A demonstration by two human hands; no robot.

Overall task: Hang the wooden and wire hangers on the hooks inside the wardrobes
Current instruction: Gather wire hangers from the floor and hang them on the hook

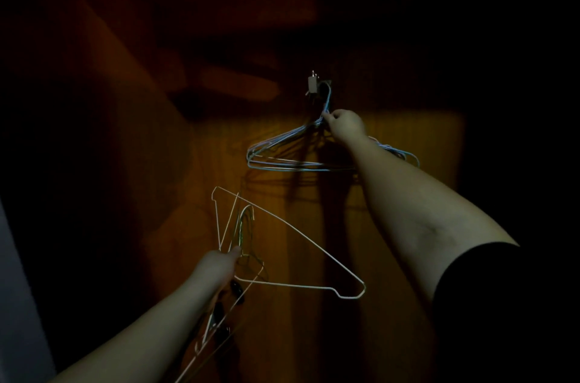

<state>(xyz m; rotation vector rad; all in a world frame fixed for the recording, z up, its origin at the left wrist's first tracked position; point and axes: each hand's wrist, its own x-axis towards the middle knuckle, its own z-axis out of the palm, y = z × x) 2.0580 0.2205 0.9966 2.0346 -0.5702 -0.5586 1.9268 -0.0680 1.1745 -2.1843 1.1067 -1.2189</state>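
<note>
The wardrobe interior is very dim, and a patch of warm light falls only on the wooden back panel (pixel 408 194) straight ahead. High on that panel sits a small metal hook (pixel 315 85), and a bunch of pale blue wire hangers (pixel 282 159) hangs from it, their necks running up together to the hook and their triangular bodies fanned out below, throwing thin shadows on the wood. The right hand (pixel 345 123) is raised to the point just under the hook where the necks meet the shoulders; its fingers are curled there and pinch the bundled wires, with part of the right side of the bunch hidden behind the wrist and forearm. A dark sleeve (pixel 502 304) covers the upper part of that arm. Lower and to the left, well apart from the hook, the left hand (pixel 219 263) grips a second bundle of hangers by their necks, fingers closed round them. The clearest of these is a white wire hanger (pixel 298 235) that tilts so its long bar slopes down to the right and its notched corner points lower right; a greenish hook (pixel 246 219) of another hanger curves up just above the fist. More thin wires and some dark clip-like pieces trail down beneath the left forearm, too dark to tell apart. At the far left edge a pale strip (pixel 12 288) shows, though I cannot tell what it is.
</note>
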